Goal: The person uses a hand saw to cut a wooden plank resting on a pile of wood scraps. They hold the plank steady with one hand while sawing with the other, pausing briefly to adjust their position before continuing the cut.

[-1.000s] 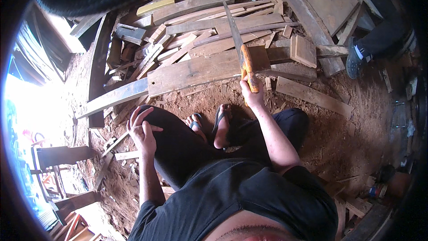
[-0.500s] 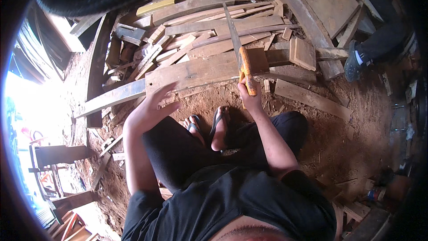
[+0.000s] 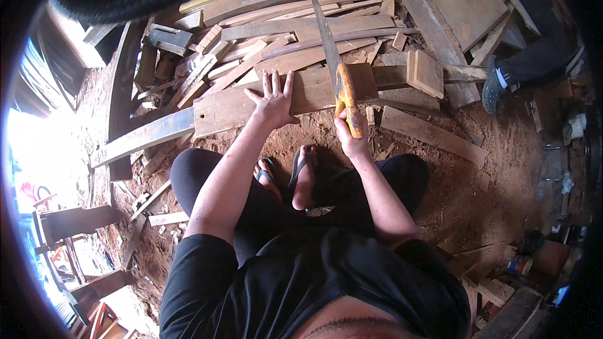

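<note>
A hand saw (image 3: 327,41) with an orange-yellow handle is gripped in my right hand (image 3: 353,141). Its blade points away from me and lies across a wide brown board (image 3: 233,108) near the board's right end. Whether the teeth touch the wood, I cannot tell. My left hand (image 3: 274,105) is spread flat on that board, left of the saw, fingers apart. Under the board runs a longer timber (image 3: 147,139), its ends showing at both sides.
Beyond the board lies a heap of offcuts and planks (image 3: 264,31). Two stacked wood blocks (image 3: 427,74) rest to the right. Another person's shoe (image 3: 493,88) is at the far right. My sandalled feet (image 3: 304,179) are just below the board, on sawdust-covered ground.
My left hand has come forward and right from the air near the board's left end, down onto the board. The saw stays over nearly the same place.
</note>
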Motion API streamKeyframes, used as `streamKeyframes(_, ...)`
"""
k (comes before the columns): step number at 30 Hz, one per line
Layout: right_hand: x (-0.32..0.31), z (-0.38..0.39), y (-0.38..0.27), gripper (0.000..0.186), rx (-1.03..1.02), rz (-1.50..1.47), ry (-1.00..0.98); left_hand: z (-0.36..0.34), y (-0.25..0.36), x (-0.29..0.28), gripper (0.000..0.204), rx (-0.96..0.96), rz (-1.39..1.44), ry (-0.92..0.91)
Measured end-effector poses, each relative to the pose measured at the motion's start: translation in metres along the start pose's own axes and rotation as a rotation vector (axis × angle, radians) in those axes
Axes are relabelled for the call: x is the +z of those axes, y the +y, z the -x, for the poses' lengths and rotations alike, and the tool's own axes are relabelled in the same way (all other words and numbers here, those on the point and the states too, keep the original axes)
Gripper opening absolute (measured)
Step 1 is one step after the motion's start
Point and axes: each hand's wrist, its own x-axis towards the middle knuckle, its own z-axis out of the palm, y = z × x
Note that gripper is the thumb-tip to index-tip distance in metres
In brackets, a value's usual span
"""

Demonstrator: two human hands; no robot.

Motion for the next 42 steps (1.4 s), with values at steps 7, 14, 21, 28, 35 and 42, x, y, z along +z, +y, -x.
streamKeyframes(7, -0.003, -0.002, -0.001, 0.014, 0.007, 0.023, -0.004, 0.006, -0.008, 0.0, 0.14, 0.056, 0.023, 0.117)
streamKeyframes(14, -0.004, -0.013, -0.006, 0.012, 0.015, -0.019, -0.087, 0.006, -0.008, -0.004, 0.142, 0.036, 0.045, 0.195)
streamKeyframes(21, -0.01, 0.024, -0.022, 0.01, -0.009, -0.001, -0.063, 0.004, -0.008, -0.002, 0.147, 0.019, 0.05, 0.253)
streamKeyframes(28, -0.021, 0.064, -0.046, 0.009, 0.116, -0.18, -0.108, -0.001, -0.008, 0.009, 0.144, 0.061, 0.037, 0.271)
streamKeyframes(35, -0.01, 0.001, -0.036, 0.011, 0.14, -0.229, -0.103, -0.002, -0.012, 0.012, 0.141, 0.063, 0.048, 0.348)
streamKeyframes(42, -0.012, 0.067, -0.053, 0.007, 0.044, -0.159, -0.113, 0.0, -0.011, 0.017, 0.135, 0.08, 0.036, 0.365)
